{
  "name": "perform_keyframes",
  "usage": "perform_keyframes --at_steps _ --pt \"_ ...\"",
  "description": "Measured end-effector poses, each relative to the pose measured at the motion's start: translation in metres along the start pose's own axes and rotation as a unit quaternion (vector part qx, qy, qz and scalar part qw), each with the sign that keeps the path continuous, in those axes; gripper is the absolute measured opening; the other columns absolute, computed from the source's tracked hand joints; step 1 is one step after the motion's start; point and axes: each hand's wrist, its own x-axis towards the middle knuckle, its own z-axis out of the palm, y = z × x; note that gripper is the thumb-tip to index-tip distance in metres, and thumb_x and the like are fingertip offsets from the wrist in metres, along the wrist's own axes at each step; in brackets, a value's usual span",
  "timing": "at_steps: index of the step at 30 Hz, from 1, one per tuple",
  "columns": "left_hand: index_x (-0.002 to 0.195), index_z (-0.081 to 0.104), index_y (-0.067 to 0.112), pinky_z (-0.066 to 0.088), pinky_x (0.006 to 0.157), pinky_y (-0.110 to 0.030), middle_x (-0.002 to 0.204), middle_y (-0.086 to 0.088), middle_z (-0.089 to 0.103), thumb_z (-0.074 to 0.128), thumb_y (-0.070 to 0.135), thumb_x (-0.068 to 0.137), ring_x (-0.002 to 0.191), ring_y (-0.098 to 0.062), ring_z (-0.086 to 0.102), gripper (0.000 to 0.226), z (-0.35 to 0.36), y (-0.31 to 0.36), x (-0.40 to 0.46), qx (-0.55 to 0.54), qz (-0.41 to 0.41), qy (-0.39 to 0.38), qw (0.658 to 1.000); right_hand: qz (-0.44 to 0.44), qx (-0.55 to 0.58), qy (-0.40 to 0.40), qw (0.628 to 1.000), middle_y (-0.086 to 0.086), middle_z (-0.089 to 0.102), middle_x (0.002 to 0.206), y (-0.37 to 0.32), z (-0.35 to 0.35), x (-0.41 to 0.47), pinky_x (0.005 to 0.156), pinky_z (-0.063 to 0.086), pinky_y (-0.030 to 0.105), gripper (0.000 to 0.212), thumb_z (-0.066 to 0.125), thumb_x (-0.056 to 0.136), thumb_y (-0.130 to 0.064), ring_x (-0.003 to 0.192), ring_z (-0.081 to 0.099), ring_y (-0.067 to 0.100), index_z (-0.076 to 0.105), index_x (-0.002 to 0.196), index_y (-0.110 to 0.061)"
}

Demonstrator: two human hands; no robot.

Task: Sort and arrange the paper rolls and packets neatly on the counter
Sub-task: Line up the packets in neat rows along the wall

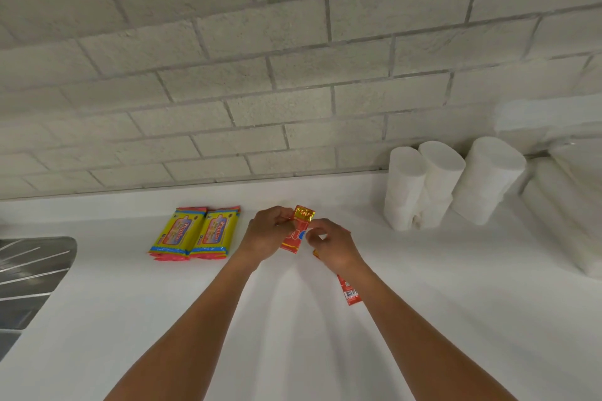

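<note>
Both hands meet over the middle of the white counter [293, 319]. My left hand [265, 234] and my right hand [332, 242] together pinch a small red packet [293, 239] with a gold end. A second red packet [348, 293] lies on the counter, partly hidden under my right forearm. Two stacks of yellow packets [190, 233] with red edges lie side by side to the left of my hands. Three white paper rolls [439, 182] stand upright against the wall at the back right.
A grey brick wall [293, 58] backs the counter. A steel sink drainboard [29, 273] sits at the left edge. More white paper goods [566, 205], blurred, lie at the far right.
</note>
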Motion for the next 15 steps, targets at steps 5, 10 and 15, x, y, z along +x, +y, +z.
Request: perform_keyframes --at_steps 5,10,15 --pt "0.097 0.065 0.032 0.057 0.086 -0.033 0.099 0.008 0.073 0.066 0.024 0.088 0.094 -0.015 0.070 0.012 0.009 -0.003 0.012 -0.027 -0.023 0.024 0.999 0.019 -0.005 0.017 1.000 -0.002 0.065 0.117 0.005 -0.003 0.005 0.056 0.043 0.002 0.024 0.051 0.101 -0.014 0.084 0.060 0.005 0.065 0.120 -0.016" --pt "0.115 0.068 0.019 0.057 0.078 -0.029 0.109 -0.002 0.073 0.067 0.024 0.088 0.094 -0.019 0.070 0.027 0.016 -0.010 0.028 -0.001 -0.039 0.067 0.997 0.028 -0.092 0.006 0.995 -0.002 0.063 0.130 0.017 -0.007 0.003 0.101 0.045 0.022 0.029 0.046 0.101 -0.016 0.118 0.060 0.015 0.067 0.121 -0.019" --pt "0.118 0.067 0.020 0.058 0.074 -0.030 0.110 -0.003 0.071 0.066 0.025 0.089 0.092 -0.020 0.069 0.030 0.020 -0.011 0.047 0.046 -0.056 0.072 0.995 0.025 -0.201 -0.013 0.979 -0.002 0.064 0.124 0.026 -0.010 0.003 0.098 0.050 0.030 0.030 0.047 0.098 -0.019 0.115 0.060 0.018 0.069 0.119 -0.021"
